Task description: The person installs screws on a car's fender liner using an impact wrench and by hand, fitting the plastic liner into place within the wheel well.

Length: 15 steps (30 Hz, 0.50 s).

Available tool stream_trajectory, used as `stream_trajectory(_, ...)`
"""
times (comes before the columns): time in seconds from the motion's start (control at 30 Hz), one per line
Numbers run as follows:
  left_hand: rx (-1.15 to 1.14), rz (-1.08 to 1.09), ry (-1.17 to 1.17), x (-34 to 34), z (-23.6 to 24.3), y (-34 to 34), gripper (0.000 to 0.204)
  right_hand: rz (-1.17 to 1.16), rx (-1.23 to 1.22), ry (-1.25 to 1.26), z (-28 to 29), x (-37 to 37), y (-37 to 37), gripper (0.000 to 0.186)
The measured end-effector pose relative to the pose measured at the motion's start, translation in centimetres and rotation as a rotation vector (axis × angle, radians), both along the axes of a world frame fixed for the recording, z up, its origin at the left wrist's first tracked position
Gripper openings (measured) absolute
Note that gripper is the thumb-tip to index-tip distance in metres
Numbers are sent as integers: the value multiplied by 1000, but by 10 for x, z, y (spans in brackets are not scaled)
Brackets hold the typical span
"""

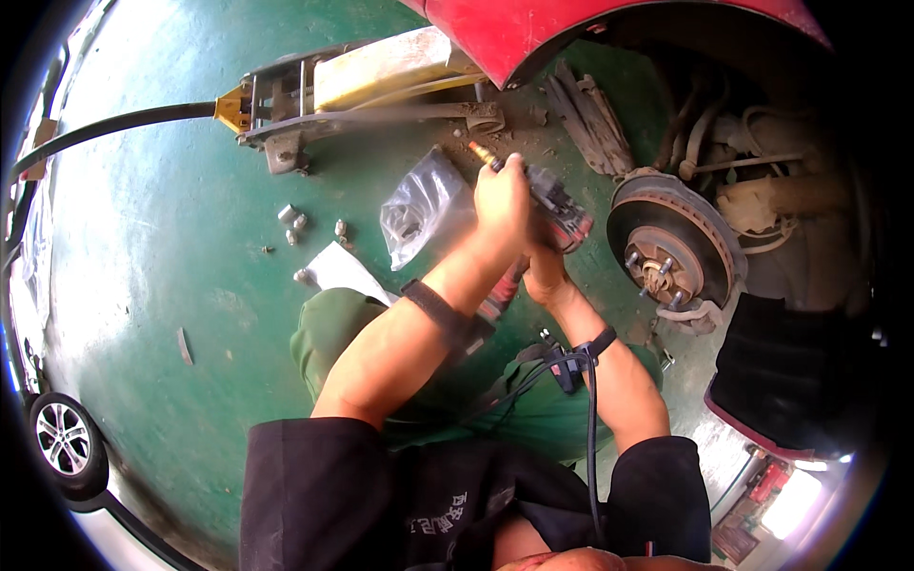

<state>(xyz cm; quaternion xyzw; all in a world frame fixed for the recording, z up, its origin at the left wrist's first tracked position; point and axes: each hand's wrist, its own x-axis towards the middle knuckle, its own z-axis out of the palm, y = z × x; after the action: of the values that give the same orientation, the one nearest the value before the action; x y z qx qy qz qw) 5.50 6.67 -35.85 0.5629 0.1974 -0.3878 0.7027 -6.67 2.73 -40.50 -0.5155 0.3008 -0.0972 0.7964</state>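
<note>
My right hand (545,276) is closed around the grip of a red-and-black cordless impact wrench (571,228), whose front is blurred. My left hand (502,198) is a fist beside the wrench's head, wrapped round a slim piece with an orange-and-brass tip (483,154); the rest of that piece is hidden by my fingers. To the right of both hands is a bare brake disc (671,252) with studs on its hub. A clear plastic bag (419,207) with dark contents lies left of my left hand.
A floor jack (381,81) with a long black handle lies under the red car's fender (609,29). Silver nuts (290,219) and a white sheet (347,271) are on the green floor. Dark suspension parts (762,181) fill the wheel arch. Another car's wheel (65,436) stands far left.
</note>
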Motion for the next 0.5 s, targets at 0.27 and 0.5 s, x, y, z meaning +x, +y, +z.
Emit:
stream_trajectory(0.27,277,-656,-434,-14,-17,24,49,113,216,274,-67,-13,-12,17)
stream_trajectory(0.5,88,-351,-593,-24,51,55,50,139,259,456,-100,10,25,30)
